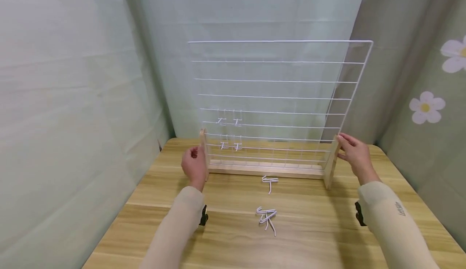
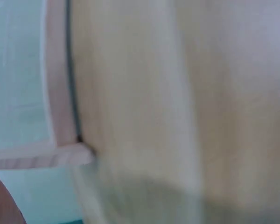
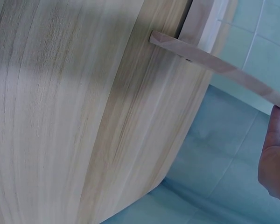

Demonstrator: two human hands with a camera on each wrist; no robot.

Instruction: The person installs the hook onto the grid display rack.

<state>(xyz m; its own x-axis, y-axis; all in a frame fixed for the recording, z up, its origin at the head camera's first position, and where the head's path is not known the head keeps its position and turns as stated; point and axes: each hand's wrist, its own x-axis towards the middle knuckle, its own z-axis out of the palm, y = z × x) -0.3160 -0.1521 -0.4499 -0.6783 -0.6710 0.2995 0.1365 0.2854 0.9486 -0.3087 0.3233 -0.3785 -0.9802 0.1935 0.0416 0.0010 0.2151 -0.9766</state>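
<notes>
A white wire grid rack [image 1: 276, 97] stands upright in a wooden stand [image 1: 265, 171] toward the back of the table. My right hand [image 1: 356, 155] pinches the upper end of the stand's right upright [image 3: 233, 73], thumb on its near edge. At the left upright [image 1: 203, 139], my left hand [image 1: 193, 166] grips from the outer side with curled fingers; its fingertips are partly hidden. Several white wire hooks [image 1: 237, 121] hang in two rows on the grid's lower left. In front of the stand lies one loose white hook [image 1: 270, 182], with a small pile of hooks [image 1: 267, 216] nearer me.
The wood-grain table [image 1: 233, 248] extends around the stand toward me. Pale green curtains [image 1: 91, 99] close in the left, back and right sides, the right one printed with white flowers [image 1: 426, 107]. The left wrist view is blurred.
</notes>
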